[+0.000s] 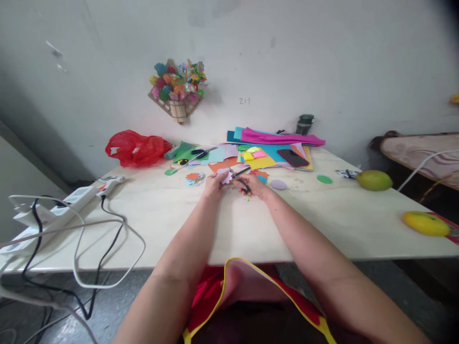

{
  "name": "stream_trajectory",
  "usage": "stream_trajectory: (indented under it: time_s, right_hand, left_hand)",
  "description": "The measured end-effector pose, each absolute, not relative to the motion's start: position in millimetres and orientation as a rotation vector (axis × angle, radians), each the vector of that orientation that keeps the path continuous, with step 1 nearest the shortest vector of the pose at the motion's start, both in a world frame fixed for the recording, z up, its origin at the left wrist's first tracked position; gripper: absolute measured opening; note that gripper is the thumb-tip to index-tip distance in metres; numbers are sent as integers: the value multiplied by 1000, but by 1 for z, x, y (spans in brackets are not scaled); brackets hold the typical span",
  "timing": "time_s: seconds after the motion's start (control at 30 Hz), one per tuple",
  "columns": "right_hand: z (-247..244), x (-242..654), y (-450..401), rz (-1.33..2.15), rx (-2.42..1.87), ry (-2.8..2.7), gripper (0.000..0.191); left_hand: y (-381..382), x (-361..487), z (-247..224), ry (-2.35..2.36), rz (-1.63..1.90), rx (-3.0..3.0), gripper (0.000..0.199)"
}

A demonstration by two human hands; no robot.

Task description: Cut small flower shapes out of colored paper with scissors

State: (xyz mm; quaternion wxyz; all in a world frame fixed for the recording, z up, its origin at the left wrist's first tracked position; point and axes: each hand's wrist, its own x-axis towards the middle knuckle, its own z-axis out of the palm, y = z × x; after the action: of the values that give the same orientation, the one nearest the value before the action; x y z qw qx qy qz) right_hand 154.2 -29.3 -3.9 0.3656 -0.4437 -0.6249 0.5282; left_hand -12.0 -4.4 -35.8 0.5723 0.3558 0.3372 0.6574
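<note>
Cutting a pale paper shape with scissors at the counter (251, 229).

The left hand (214, 184) pinches a small pale paper piece (225, 176), fingers closed on it; the right hand (255, 185) is clamped on the scissors (239, 177), whose blades meet the paper between the hands. Several cut shapes (195, 178) already lie just left of the left hand, and the stack of coloured sheets (267, 148) beyond the hands looks largely uncut, so much seems left.

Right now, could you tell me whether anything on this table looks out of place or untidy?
Two yellow-green mangoes lie loose near the pale table's right edge, apart from the paper. Small coloured paper scraps lie strewn under the hands.
</note>
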Motion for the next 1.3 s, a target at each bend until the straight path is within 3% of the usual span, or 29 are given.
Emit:
stream_trajectory:
  time_s: [0.5,1.3]
  right_hand:
    - [-3,158,-29,1376,-1115,-1625,26]
    - [-13,153,-22,1359,-1133,-1628,22]
  left_hand:
    - [-7,-12,-33,764,1524,782,25]
    - [-6,-4,-36,824,1614,817,31]
